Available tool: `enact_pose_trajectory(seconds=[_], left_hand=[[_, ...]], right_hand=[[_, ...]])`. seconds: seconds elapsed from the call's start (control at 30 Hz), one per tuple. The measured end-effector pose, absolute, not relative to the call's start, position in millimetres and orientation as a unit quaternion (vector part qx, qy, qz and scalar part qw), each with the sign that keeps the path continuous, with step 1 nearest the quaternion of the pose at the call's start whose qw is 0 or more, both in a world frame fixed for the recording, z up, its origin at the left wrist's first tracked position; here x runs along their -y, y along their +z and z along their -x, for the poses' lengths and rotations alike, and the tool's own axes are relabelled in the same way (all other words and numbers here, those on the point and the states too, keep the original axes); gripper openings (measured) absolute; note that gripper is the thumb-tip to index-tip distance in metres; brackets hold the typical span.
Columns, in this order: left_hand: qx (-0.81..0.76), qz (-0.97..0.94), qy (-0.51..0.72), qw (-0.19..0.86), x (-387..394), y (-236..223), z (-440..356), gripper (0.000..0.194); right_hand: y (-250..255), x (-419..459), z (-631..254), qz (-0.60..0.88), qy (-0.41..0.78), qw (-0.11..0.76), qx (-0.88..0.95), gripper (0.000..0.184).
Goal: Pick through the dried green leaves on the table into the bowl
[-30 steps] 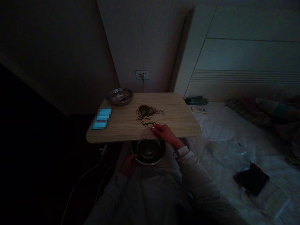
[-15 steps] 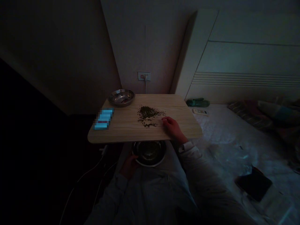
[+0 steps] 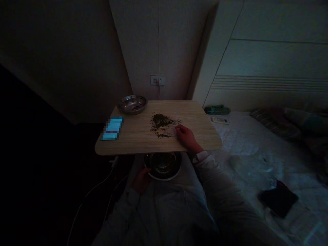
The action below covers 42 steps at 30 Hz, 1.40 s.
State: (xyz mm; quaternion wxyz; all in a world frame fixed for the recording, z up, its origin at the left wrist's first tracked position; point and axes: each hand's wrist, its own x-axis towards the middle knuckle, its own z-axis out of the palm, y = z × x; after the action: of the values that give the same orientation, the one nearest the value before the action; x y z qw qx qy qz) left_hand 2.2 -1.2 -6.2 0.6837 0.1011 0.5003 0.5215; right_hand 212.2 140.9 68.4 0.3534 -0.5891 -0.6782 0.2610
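Dim light is covering the desk (image 3: 133, 143), where dark grains (image 3: 159, 120) are lying scattered around the middle. Beside them, the right hand (image 3: 186, 137) is pinching a faint clear piece (image 3: 169, 132); below the near edge, the left hand (image 3: 141, 180) is gripping a metal bowl (image 3: 166, 178) by its rim.

"Is there any text to read?"

"None is legible. At the left end of the wood-grain table (image 3: 143, 143), a lit screen (image 3: 112, 127) is pixelated into blue blocks with one reddish band, its wording unreadable."

"And around the table?"

"Right of it, a pale remote control (image 3: 219, 120) has markings too small and dim to read. Behind it, any marking on the wall socket plate (image 3: 154, 80) is equally illegible."
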Motion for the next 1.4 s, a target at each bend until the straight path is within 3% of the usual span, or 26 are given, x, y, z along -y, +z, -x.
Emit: enact_pose_trajectory(seconds=[0.2, 0.53, 1.0, 1.4], left_hand=[[-0.497, -0.106, 0.517, 0.689, 1.1, -1.4, -3.3, 0.031], [-0.490, -0.119, 0.524, 0.687, 1.3, -7.1, -2.2, 0.041], [-0.493, -0.110, 0.516, 0.691, -0.1, -9.2, -1.4, 0.030], [-0.491, -0.122, 0.520, 0.688, 1.6, -8.2, -0.7, 0.046]], right_hand=[[70.3, -136.8, -214.2, 0.566, 0.284, 0.343, 0.694, 0.024], [63.0, -129.8, -216.6, 0.532, 0.336, 0.397, 0.669, 0.025], [67.8, -122.2, -216.2, 0.539, 0.324, 0.368, 0.685, 0.023], [63.9, -118.2, -223.1, 0.566, 0.282, 0.359, 0.687, 0.021]])
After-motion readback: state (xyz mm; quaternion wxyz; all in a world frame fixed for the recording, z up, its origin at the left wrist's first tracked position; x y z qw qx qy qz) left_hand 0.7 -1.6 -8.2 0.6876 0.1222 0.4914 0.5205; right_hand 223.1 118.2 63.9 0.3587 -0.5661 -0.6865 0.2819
